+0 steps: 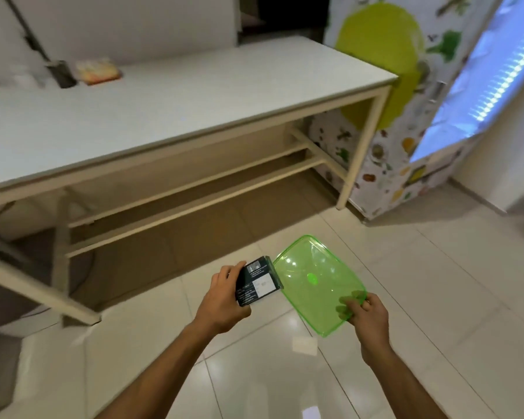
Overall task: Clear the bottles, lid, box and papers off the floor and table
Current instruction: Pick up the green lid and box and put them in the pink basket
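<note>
my left hand grips a small dark rectangular cardboard box; my right hand pinches the corner of a translucent green, round-cornered plastic lid, both held above the glossy tiled floor, near the smooth white tabletop.

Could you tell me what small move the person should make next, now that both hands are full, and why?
Probably carry both items away to wherever they belong. The left hand already grips the dark box and the right hand pinches the green lid at its near edge, both held above the tiled floor. With neither hand free, nothing more can be picked up first.
</note>
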Action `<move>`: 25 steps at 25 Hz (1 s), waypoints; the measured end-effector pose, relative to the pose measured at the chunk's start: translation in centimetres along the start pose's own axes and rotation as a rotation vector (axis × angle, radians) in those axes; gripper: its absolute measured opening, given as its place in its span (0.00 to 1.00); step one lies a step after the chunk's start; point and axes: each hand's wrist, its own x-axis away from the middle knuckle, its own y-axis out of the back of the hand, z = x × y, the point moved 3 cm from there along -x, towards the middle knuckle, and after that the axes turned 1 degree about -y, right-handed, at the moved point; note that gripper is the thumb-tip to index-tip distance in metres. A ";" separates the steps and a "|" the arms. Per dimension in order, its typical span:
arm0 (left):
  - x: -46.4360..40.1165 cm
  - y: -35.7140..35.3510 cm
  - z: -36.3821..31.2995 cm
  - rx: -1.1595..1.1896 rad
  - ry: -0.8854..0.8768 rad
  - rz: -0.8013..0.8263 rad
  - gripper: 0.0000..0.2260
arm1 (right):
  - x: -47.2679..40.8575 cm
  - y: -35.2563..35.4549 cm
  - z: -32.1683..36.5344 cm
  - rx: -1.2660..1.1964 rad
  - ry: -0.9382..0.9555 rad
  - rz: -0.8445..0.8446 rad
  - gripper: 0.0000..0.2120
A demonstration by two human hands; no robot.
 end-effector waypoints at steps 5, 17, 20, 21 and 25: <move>7.5 8.7 11.1 0.274 0.246 -0.128 0.54 | 4.5 -14.3 -1.9 0.040 0.015 0.148 0.09; 21.1 25.9 29.9 0.664 0.395 -0.327 0.38 | 19.8 -48.6 -10.7 0.141 -0.130 0.645 0.12; 23.2 27.8 33.5 0.766 0.461 -0.368 0.39 | 23.2 -54.9 -12.8 0.227 -0.179 0.787 0.15; 23.8 28.3 34.7 0.791 0.495 -0.394 0.39 | 24.0 -56.8 -13.3 0.247 -0.193 0.830 0.15; 25.8 31.1 39.5 0.850 0.625 -0.493 0.39 | 26.0 -64.1 -15.5 0.338 -0.242 0.978 0.15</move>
